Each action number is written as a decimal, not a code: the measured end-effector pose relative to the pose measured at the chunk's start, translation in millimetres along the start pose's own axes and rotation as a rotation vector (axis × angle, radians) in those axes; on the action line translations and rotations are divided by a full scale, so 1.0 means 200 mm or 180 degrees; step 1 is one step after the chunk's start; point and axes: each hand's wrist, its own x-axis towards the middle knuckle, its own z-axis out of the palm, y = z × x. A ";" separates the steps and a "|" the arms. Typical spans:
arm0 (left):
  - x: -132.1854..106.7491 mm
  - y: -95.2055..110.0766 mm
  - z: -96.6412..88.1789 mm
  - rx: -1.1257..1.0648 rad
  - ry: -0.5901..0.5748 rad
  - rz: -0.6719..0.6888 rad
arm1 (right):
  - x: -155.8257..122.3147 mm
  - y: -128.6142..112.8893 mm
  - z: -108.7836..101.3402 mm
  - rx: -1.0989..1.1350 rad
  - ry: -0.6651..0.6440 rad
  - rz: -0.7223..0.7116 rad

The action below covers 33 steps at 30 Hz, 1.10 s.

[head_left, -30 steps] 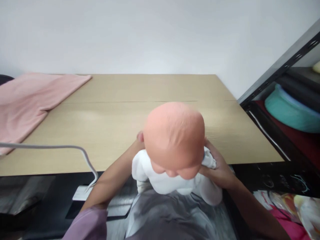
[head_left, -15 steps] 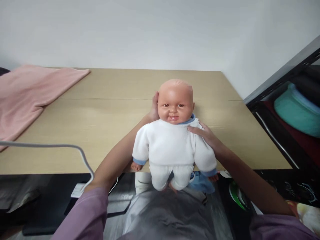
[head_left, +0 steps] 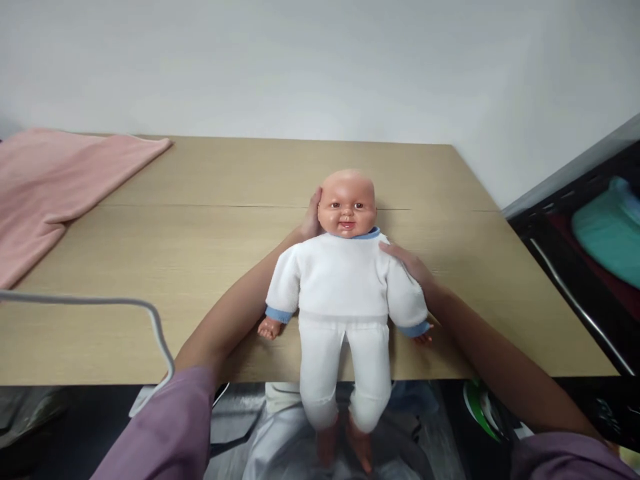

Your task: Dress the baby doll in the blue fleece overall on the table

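Note:
A baby doll (head_left: 343, 277) in a white top with blue cuffs and collar and white trousers lies face up over the table's near part. Its bare feet hang past the front edge, above my lap. My left hand (head_left: 313, 217) cups the side and back of the doll's head, most fingers hidden behind it. At the doll's other shoulder, my right hand (head_left: 407, 260) grips with the thumb across the front of the white top; the other fingers are out of sight behind.
The wooden table (head_left: 215, 253) stands against a pale wall. A pink cloth (head_left: 65, 193) covers its far left. A white cable (head_left: 100, 300) crosses the left side, over my forearm. Right of the table, a dark rack (head_left: 565, 280) holds a teal basin (head_left: 613, 230).
The doll has gone down and back against the table, its legs now stretched out past the edge. Both hands keep their hold on its head and shoulder. My view has shifted slightly.

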 end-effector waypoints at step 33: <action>0.41 0.20 -0.09 -0.0383 0.0054 -0.0181 | -0.01 0.06 -0.19 -0.2461 0.0329 -0.1361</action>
